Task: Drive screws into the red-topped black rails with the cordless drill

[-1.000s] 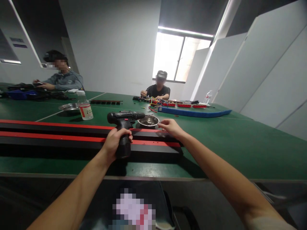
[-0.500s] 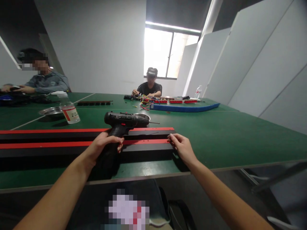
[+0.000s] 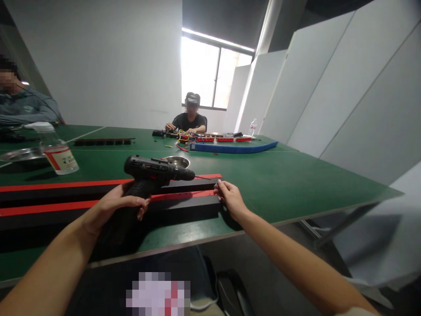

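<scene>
My left hand (image 3: 123,201) is wrapped round the grip of a black cordless drill (image 3: 154,169). A long thin bit points right from its chuck and tilts slightly down, its tip just short of my right hand (image 3: 230,197). The right thumb and fingers are pinched together at the right end of the nearer black bar (image 3: 187,208) with a red top strip; whatever they hold is too small to make out. A second black and red bar (image 3: 69,189) lies parallel behind it. Small holes show in the near red strip.
Behind the drill stands a metal bowl (image 3: 179,162). A clear bottle (image 3: 61,153) and a metal dish (image 3: 26,157) are at left. Farther back lie a blue strip (image 3: 233,148), wires and red parts (image 3: 226,139). Two other people sit at the green table (image 3: 296,175).
The view has swung right, so the scene sits farther left. The drill has tilted down, and its bit tip is closer to my right hand, which stays at the bar's end.
</scene>
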Available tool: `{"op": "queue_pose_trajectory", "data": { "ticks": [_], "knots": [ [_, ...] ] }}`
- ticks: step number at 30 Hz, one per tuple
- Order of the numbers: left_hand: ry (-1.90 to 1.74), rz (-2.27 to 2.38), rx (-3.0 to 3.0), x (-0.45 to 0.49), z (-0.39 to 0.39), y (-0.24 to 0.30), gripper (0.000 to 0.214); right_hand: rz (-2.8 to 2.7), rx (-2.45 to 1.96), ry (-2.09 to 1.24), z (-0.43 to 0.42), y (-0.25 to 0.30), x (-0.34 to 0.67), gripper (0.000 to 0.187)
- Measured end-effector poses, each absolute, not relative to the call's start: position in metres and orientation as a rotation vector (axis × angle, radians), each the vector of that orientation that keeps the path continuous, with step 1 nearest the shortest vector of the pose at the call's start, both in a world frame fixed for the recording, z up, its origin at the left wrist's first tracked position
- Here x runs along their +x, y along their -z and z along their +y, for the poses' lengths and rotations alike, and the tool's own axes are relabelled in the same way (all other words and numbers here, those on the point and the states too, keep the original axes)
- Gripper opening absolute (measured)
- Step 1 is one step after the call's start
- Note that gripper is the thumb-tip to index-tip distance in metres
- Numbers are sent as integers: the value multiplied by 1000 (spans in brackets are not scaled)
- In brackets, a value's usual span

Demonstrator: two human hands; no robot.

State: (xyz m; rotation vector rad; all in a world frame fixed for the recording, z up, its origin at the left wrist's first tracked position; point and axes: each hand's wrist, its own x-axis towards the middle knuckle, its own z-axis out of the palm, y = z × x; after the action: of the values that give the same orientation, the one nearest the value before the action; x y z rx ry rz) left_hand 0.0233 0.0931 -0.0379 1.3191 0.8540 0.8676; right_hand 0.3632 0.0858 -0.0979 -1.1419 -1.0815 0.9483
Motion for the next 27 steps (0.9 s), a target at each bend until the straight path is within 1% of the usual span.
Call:
{"op": "queue_pose_trajectory", "data": {
  "ticks": [5,12,27],
  "knots": [
    [-860,866,1303,23,93,39,22,-1096,-1152,-926,85,95,361,50],
    [-867,871,1254,22,90,41,23,-1201,-1213,-806,87,100,363,50],
    [-879,906,1241,23,86,40,30,-1235,-1232,-762,87,100,362,50]
  ]
}}
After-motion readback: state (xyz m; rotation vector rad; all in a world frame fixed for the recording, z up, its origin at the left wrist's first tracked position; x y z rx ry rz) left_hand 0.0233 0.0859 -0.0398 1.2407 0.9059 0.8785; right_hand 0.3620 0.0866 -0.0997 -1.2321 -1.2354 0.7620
